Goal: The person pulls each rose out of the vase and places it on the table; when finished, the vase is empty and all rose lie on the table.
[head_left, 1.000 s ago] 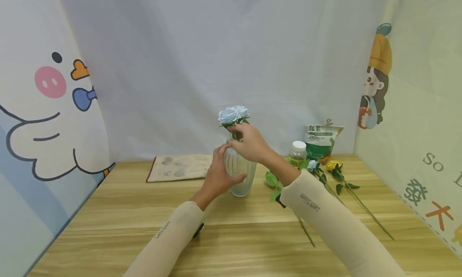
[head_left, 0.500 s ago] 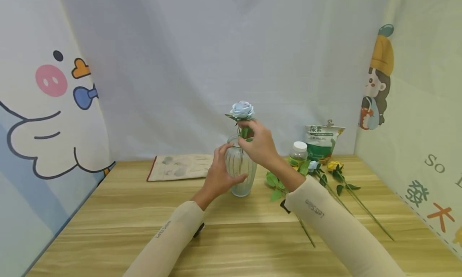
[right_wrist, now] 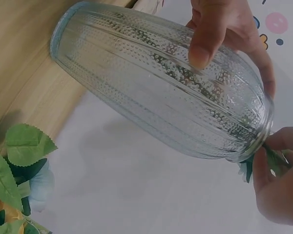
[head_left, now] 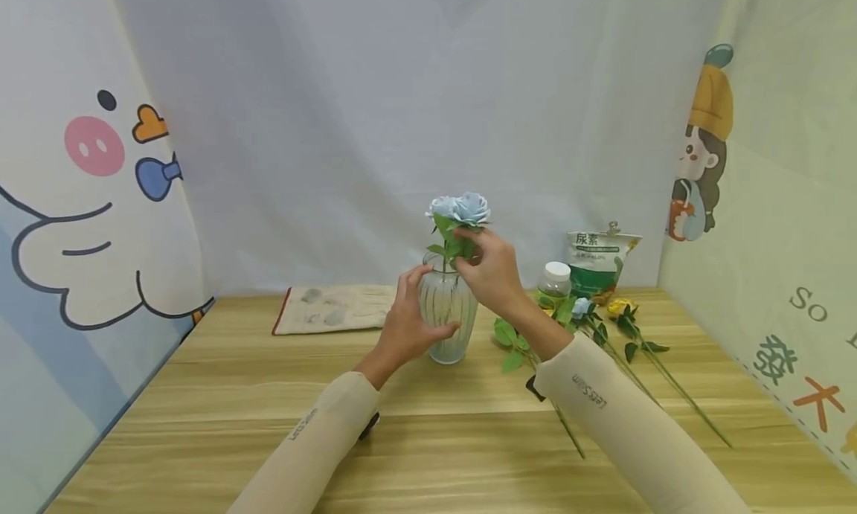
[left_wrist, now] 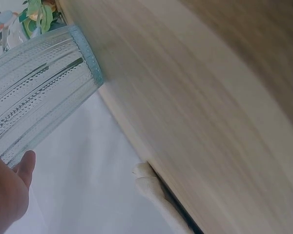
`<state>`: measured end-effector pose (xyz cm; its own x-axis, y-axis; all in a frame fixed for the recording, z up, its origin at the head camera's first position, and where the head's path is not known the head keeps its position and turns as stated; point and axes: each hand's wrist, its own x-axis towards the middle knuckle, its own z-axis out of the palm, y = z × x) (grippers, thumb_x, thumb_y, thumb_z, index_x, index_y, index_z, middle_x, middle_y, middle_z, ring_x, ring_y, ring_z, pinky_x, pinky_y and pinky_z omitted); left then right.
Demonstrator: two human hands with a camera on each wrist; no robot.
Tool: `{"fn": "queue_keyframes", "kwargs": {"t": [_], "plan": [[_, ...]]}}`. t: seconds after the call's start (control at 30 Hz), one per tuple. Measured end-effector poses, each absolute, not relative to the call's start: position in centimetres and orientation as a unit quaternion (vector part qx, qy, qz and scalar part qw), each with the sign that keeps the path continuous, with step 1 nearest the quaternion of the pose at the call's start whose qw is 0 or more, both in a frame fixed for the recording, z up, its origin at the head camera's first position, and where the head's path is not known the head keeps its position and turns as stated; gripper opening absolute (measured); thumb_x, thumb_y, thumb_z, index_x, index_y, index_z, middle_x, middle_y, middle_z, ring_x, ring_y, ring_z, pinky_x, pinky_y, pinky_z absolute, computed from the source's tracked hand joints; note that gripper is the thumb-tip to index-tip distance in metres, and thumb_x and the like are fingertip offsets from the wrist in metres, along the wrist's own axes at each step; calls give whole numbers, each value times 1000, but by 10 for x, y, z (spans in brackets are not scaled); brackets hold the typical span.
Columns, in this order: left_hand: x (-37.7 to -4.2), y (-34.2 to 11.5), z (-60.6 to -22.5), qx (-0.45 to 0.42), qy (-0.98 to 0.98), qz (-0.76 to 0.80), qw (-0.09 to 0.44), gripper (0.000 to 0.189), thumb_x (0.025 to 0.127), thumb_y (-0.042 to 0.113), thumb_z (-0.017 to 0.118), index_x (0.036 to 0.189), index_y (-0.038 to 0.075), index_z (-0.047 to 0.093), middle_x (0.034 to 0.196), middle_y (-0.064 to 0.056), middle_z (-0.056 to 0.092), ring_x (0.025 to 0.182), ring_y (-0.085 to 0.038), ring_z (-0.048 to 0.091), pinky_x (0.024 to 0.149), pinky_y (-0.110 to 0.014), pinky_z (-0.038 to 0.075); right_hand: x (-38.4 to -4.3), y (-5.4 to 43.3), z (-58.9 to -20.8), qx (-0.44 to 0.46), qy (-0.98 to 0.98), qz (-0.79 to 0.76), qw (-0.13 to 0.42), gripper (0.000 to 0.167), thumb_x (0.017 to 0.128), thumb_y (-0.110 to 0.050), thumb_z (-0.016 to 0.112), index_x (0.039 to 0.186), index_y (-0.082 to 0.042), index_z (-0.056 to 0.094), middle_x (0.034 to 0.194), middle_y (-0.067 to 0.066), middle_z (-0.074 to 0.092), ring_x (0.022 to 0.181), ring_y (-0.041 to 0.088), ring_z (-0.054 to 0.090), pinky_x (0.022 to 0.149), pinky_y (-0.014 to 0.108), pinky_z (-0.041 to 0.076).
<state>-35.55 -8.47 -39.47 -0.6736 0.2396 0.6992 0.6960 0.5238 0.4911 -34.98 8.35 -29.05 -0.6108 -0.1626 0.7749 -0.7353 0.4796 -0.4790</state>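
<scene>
A ribbed clear glass vase (head_left: 447, 317) stands upright on the wooden table. Its left side is gripped by my left hand (head_left: 407, 328), thumb across the front and fingers near the neck. Two light blue roses (head_left: 471, 209) with green leaves rise above the vase's mouth. My right hand (head_left: 492, 272) pinches the stem and leaves of a blue rose just over the rim. In the right wrist view, the fingertips (right_wrist: 278, 139) of that hand press against greenery at the vase mouth. The lower stems are blurred by the textured glass.
Right of the vase lie a blue rose (head_left: 581, 307), a yellow rose (head_left: 621, 308) and a leafy stem (head_left: 512, 343). Behind them stand a white-capped jar (head_left: 556, 280) and a clipped green-and-white bag (head_left: 598, 265). A cloth glove (head_left: 335, 309) lies at the back left.
My right hand and the blue roses have shifted to the right above the vase mouth, the blooms regrouping side by side. My left hand keeps its hold on the vase.
</scene>
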Motion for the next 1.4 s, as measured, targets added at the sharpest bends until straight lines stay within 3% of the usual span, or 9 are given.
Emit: {"fn": "queue_keyframes", "kwargs": {"t": [0.23,0.67,0.9,1.1,1.3,1.4], "plan": [[-356,-85,-395,-283,-827,-396,282,100,72,29,90,148,19,26,145,-17,34,120,-38,52,91,-53,50,-348,89,-289,272,-782,428,361,34,80,12,66,113,5,69,109,19,69,77,32,70,58,36,57],[-355,-85,-396,-285,-827,-395,282,99,72,28,89,148,20,26,144,-18,33,118,-38,53,88,-53,51,-346,96,-294,267,-759,451,386,36,82,12,66,117,6,67,103,19,69,74,29,70,56,31,56],[-356,-85,-396,-282,-827,-392,289,100,71,28,90,147,21,26,143,-17,35,117,-37,54,88,-52,52,-346,101,-289,273,-739,456,414,34,83,10,68,117,7,67,100,20,70,73,31,70,62,15,51],[-356,-85,-395,-279,-829,-392,285,101,71,28,91,147,22,25,144,-17,35,116,-37,54,86,-52,52,-344,107,-282,269,-717,481,428,38,84,11,68,121,5,66,105,20,69,77,32,70,64,10,49],[-355,-85,-394,-279,-831,-388,286,101,71,28,90,147,21,25,144,-18,34,113,-38,56,81,-52,53,-336,110,-268,273,-690,495,451,40,83,17,66,123,13,62,109,29,65,78,39,68,65,10,48],[-355,-84,-394,-277,-831,-391,284,101,71,27,91,147,21,25,144,-17,34,112,-38,56,80,-52,53,-323,110,-255,282,-669,507,466,40,82,20,64,122,17,59,105,33,63,77,36,67,66,12,50]]}}
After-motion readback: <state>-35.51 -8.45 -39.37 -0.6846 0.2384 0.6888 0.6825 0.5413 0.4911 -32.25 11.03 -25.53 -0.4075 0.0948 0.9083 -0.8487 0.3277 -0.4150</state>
